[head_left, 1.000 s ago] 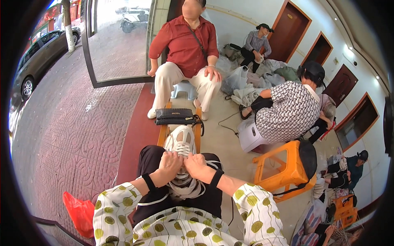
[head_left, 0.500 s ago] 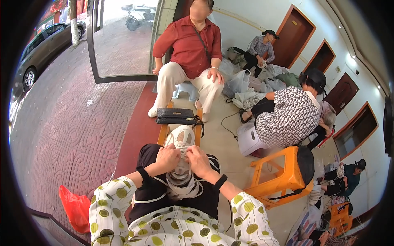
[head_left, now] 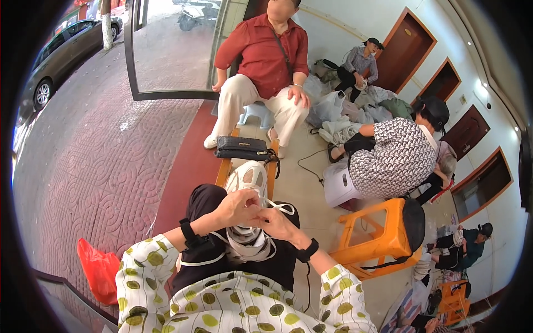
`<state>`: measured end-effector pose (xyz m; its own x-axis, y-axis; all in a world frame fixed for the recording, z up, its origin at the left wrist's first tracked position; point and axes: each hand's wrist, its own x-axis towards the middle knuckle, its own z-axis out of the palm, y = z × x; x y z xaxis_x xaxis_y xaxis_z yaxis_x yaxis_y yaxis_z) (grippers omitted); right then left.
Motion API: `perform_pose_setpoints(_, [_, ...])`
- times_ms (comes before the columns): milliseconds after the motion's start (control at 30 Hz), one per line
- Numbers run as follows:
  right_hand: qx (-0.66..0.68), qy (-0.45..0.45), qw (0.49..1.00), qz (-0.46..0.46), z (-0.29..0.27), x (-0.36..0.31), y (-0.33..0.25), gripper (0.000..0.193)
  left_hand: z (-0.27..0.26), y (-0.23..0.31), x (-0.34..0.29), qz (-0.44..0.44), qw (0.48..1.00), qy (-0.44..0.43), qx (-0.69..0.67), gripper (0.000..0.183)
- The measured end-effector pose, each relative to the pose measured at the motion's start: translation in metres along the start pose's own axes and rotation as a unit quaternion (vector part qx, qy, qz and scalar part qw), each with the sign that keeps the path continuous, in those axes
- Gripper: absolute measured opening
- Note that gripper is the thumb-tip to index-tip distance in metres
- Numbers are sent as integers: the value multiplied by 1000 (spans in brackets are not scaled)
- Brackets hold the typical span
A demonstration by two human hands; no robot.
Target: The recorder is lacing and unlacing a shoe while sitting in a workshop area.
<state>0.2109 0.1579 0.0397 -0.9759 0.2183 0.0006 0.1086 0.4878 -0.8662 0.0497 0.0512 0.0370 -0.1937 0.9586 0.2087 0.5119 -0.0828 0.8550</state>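
A stack of white and cream shoe uppers lies across my lap. Its far end, a rounded white upper with an opening, rests toward the wooden frame ahead of me. Above the stack my left hand is closed, its fingertips meeting those of my right hand; what it pinches is hidden. My right hand is closed on a white shoelace, which loops out to the right beyond its fingers. Between them, the two hands cover the middle of the uppers.
A black purse lies on the wooden frame ahead. Facing me sits a person in a red shirt. An orange stool stands to my right, a red plastic bag to my left. Other people sit along the right among bags.
My hands have come together from opposite sides of the lacing and risen slightly. The shoelace now loops out on the right. The view has shifted a little.
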Motion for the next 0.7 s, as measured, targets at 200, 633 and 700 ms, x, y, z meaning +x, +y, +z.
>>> perform_pose_setpoints(200, [-141,43,989,-35,-4,-15,27,14,-11,-44,-3,-19,986,103,128,9])
perform_pose_setpoints(633, [-24,220,975,-1,12,-18,62,13,-6,-68,11,-17,973,40,228,20])
perform_pose_setpoints(700, [-31,226,974,-7,15,-19,62,11,0,-68,14,-12,973,34,229,18])
